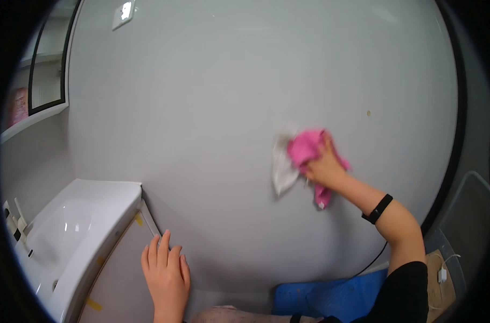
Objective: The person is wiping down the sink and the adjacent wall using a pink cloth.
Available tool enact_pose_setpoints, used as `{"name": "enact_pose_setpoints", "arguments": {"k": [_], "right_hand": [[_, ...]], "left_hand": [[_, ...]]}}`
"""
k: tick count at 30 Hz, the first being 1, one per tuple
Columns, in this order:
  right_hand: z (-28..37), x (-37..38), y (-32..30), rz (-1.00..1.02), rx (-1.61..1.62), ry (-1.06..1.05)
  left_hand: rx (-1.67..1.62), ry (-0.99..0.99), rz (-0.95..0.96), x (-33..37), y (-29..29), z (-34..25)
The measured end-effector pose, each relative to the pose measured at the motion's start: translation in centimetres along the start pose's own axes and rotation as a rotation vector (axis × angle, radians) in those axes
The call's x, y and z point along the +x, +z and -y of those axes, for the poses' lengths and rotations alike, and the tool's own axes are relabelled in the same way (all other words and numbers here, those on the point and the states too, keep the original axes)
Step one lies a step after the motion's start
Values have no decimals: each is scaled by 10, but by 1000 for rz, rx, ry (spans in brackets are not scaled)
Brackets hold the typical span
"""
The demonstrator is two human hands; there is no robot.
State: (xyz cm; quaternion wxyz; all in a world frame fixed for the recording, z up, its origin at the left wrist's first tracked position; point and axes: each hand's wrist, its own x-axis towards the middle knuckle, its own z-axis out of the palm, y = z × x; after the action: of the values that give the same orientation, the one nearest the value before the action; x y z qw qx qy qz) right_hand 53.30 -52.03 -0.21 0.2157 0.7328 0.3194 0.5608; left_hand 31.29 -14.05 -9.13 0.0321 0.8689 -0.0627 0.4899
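My right hand point(326, 167) presses a bunched pink cloth point(308, 146) against the glossy light-grey wall point(212, 107). Its fingers are bent over the cloth, and a loose end hangs below them. Just left of the cloth, a whitish patch point(283, 164) shows at the wall; it is blurred, and I cannot tell whether it is part of the cloth or a reflection. Low on the left, my left hand point(165, 272) is held with fingers stretched out and nothing in it, near the side of the washbasin cabinet point(124, 269).
A white washbasin point(89, 207) with a tap point(20, 220) stands at the left, below a wall cabinet point(48, 70). A wall socket point(123, 14) sits at the top left. On the floor lie a blue mat point(331, 296) and a dark cable point(371, 262). A white cord point(442, 274) is at the lower right.
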Motion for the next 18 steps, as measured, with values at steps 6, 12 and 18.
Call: {"name": "enact_pose_setpoints", "arguments": {"k": [6,12,18], "right_hand": [[-24,22,-14,116,47,-275],[-100,101,-27,-249,-229,369],[55,66,5,14,352,-53]], "left_hand": [[-7,22,60,-13,9,-11],[32,-21,66,-17,8,-4],[18,31,126,-9,20,-19]]}}
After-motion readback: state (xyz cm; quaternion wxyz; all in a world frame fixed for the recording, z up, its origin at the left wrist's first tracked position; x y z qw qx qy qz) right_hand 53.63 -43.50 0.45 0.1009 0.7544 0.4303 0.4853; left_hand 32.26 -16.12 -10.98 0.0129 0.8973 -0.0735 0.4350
